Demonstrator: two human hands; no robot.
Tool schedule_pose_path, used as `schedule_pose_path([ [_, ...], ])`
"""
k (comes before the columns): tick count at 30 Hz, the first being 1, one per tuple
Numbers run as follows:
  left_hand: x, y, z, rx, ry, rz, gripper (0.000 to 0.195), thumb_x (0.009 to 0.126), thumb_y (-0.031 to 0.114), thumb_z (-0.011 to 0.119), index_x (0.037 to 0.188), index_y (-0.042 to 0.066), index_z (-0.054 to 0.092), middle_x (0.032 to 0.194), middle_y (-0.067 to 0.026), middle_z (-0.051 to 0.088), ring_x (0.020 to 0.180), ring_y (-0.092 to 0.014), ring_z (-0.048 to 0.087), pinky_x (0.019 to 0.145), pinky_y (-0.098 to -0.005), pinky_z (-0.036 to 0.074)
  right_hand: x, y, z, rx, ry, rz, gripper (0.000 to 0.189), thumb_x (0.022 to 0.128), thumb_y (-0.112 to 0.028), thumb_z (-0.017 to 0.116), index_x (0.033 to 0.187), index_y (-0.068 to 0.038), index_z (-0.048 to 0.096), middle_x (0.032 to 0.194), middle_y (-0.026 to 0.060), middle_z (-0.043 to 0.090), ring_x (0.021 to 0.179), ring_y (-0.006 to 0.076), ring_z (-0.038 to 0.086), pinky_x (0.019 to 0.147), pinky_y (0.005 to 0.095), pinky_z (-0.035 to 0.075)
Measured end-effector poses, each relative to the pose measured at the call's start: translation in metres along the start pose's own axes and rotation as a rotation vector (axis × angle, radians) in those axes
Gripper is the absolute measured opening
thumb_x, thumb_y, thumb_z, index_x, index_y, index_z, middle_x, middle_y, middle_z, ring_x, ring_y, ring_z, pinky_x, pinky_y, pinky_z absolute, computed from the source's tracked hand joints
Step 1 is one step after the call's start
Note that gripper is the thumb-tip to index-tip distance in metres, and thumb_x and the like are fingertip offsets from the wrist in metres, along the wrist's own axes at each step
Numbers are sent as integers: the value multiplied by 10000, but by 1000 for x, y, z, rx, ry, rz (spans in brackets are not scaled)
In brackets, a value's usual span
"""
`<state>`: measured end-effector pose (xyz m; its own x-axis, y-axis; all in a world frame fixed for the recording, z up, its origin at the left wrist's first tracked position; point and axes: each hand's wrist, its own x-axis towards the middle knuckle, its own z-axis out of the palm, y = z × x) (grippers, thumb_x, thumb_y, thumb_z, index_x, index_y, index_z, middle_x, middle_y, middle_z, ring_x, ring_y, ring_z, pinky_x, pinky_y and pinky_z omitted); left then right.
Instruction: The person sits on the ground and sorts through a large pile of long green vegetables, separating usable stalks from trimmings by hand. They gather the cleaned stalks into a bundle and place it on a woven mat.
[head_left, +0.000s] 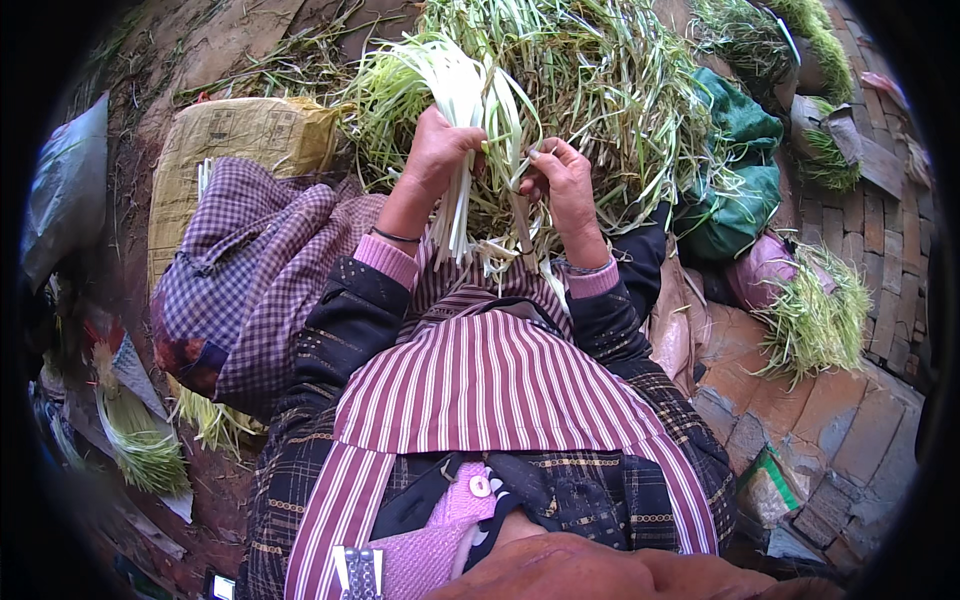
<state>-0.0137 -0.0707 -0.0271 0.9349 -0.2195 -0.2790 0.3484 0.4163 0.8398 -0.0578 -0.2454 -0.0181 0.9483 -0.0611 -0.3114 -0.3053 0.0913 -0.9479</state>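
My left hand (437, 154) grips a bundle of pale, chive-like stalks (459, 86). Their white ends hang below my fist, and the leafy ends fan out above it. Close by on the right, my right hand (561, 176) pinches a few looser strands (517, 169) between thumb and fingers; its other fingers are partly curled out of sight. Beneath and beyond both hands lies a large heap of tangled green and withered stalks (600, 97). Some loose, drier bits (499, 255) have fallen onto the striped apron (495, 375) over my lap.
A yellow woven sack (240, 139) lies at the left, near checked cloth (262, 255) over my leg. Green sacking (739, 172) borders the heap on the right. Stalk bundles (814, 315) rest on brick paving (795, 345), and another bundle (142, 442) lies at lower left.
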Motion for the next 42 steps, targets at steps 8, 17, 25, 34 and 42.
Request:
schedule_pose_path([
  [8,3,-5,-4,-14,-37,13,206,688,-41,617,884,-28,557,692,-81,594,493,-160,570,397,-263,459,9,23,-1,416,-204,367,81,895,-84,479,907,-44,549,673,-16,506,452,62,399,411,184,339],
  [17,7,-5,-9,14,-44,7,301,621,-99,614,916,-39,599,777,-63,638,671,-163,629,637,-278,517,10,22,11,442,-183,182,165,902,-114,478,997,-30,584,769,-1,609,596,59,567,480,192,435],
  [25,8,-7,-7,53,-28,70,221,693,-50,687,898,-38,604,741,-76,640,614,-151,620,538,-266,505,5,16,4,259,-94,-37,76,886,-104,567,895,-36,601,716,-46,576,554,0,474,491,147,377],
  [34,8,-4,-4,66,-55,97,248,683,-14,756,900,-31,638,783,-58,658,651,-116,617,588,-242,508,-3,10,13,-413,125,-399,163,800,-46,617,700,-10,494,595,2,517,541,45,469,485,228,392],
  [42,7,-5,-5,23,-57,17,257,677,-73,674,928,-40,630,802,-87,664,657,-149,639,553,-262,523,-7,5,16,-511,153,-496,131,758,-17,622,703,4,506,562,52,514,503,80,497,472,254,417],
])
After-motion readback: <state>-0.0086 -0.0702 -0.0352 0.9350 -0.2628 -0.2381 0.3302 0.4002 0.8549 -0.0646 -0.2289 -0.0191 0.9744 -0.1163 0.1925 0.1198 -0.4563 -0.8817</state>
